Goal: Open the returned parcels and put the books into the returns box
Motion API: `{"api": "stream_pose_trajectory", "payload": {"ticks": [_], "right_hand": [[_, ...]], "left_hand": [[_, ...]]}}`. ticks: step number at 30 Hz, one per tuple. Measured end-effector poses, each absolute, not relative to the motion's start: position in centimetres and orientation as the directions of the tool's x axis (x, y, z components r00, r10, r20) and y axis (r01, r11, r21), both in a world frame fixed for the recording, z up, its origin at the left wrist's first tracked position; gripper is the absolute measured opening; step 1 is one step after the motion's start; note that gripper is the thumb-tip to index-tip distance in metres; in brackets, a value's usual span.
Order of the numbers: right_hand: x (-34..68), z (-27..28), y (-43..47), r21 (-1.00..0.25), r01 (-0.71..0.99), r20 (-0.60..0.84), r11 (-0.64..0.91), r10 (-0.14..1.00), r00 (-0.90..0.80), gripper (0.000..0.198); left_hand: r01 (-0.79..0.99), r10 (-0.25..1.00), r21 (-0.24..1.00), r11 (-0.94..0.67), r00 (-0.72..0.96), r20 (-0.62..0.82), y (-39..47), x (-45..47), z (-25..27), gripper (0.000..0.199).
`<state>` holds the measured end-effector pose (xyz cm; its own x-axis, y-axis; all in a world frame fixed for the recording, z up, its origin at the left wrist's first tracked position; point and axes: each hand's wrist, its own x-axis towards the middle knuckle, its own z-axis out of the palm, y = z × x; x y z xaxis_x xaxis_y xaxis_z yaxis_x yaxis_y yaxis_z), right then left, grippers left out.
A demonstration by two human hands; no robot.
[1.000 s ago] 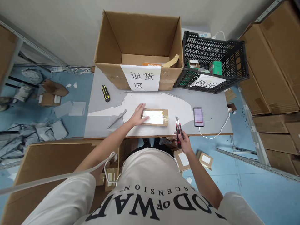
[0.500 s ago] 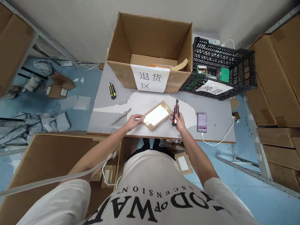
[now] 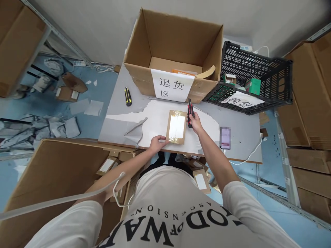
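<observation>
Room lies between yellow cutter (image 3: 128, 96) and parcel (image 3: 177, 126); carton (image 3: 178, 43) blocks behind.

Flat rectangular brown cardboard parcel (image 3: 176, 127): plain brown, white label, glossy yellowish tape at both ends
Slim red-and-black utility knife (image 3: 190, 113): red sides, black between
Slim yellow-and-black cutter (image 3: 128, 96), near the worktop's left edge: black middle, bright yellow sides
Rectangular grey worktop (image 3: 240, 136): pale grey, ragged white patch across the middle
Large open brown cardboard carton (image 3: 141, 79), toward the back edge: brown, white sign with black characters
Black plastic lattice crate (image 3: 274, 74), back right corner: black grid pattern, white sign with black characters, green box (image 3: 254, 86) inside
Rectangular phone (image 3: 225, 137), toward the front right corner: lilac screen, darker pinkish band, white cable (image 3: 249, 156)
White cloth T-shirt (image 3: 165, 187): white, black lettering
</observation>
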<state>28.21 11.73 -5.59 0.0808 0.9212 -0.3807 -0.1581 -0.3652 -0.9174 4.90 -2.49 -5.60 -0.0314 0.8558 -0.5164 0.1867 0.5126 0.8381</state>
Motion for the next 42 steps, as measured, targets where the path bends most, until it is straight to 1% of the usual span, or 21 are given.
{"api": "stream_pose_trajectory", "payload": {"ticks": [5,8,10,13,15,17,20,23,25,27,30,32,36,39,42], "right_hand": [[29.7,-4.5,6.8,-0.932,-0.169,-0.345,-0.321,0.928,0.139,0.048],[30.0,-3.8,1.0,-0.914,-0.193,-0.389,-0.356,0.905,0.171,0.047],[29.3,-3.5,-2.9,-0.867,-0.299,-0.462,-0.400,0.869,0.177,0.045],[27.2,-3.6,-7.1,-0.734,-0.503,-0.588,-0.456,0.798,0.134,0.050],[25.7,-3.7,-8.2,-0.651,-0.596,-0.642,-0.469,0.759,0.104,0.053],[24.6,-3.9,-8.3,-0.608,-0.650,-0.662,-0.455,0.743,0.099,0.054],[23.9,-4.1,-7.8,-0.613,-0.677,-0.648,-0.408,0.750,0.135,0.052],[23.9,-4.4,-7.3,-0.642,-0.667,-0.630,-0.378,0.756,0.178,0.052],[24.4,-4.5,-7.0,-0.665,-0.649,-0.618,-0.370,0.760,0.200,0.051],[25.4,-4.3,-6.2,-0.698,-0.612,-0.600,-0.372,0.770,0.217,0.049],[27.7,-3.6,-3.4,-0.756,-0.527,-0.563,-0.388,0.797,0.220,0.042],[29.4,-3.0,-0.5,-0.780,-0.474,-0.544,-0.409,0.817,0.190,0.037],[31.4,-2.2,5.4,-0.802,-0.342,-0.535,-0.489,0.843,0.051,0.027],[31.1,-2.2,8.3,-0.817,-0.242,-0.535,-0.524,0.845,-0.022,0.023],[30.1,-2.6,9.4,-0.833,-0.180,-0.523,-0.524,0.850,-0.053,0.025]], "left_hand": [[0.384,0.848,0.797,0.466,0.062,-0.526,0.4,2.9,-5.1,0.055],[0.429,0.860,0.802,0.416,0.102,-0.500,4.3,1.6,-4.9,0.059],[0.425,0.881,0.826,0.369,0.123,-0.457,7.4,1.2,-4.9,0.062],[0.371,0.905,0.878,0.301,0.178,-0.386,11.7,1.7,-5.1,0.066],[0.325,0.902,0.899,0.292,0.219,-0.372,13.8,2.5,-5.4,0.067],[0.290,0.889,0.909,0.298,0.262,-0.375,15.1,3.4,-5.9,0.065],[0.231,0.868,0.919,0.318,0.318,-0.381,15.8,4.4,-6.4,0.058],[0.170,0.871,0.928,0.330,0.323,-0.369,15.8,4.6,-6.5,0.052],[0.159,0.882,0.933,0.324,0.306,-0.359,15.5,4.2,-6.2,0.049],[0.173,0.899,0.935,0.311,0.266,-0.348,14.9,3.4,-5.7,0.047],[0.185,0.933,0.938,0.294,0.158,-0.323,13.0,1.7,-4.8,0.048],[0.166,0.945,0.939,0.301,0.077,-0.317,11.0,0.6,-4.3,0.053],[0.108,0.934,0.928,0.357,-0.045,-0.354,6.7,-0.5,-4.0,0.059],[0.069,0.909,0.908,0.413,-0.093,-0.407,4.2,-0.9,-4.3,0.060],[0.106,0.887,0.882,0.459,-0.112,-0.448,2.8,-1.4,-4.9,0.058]]}}
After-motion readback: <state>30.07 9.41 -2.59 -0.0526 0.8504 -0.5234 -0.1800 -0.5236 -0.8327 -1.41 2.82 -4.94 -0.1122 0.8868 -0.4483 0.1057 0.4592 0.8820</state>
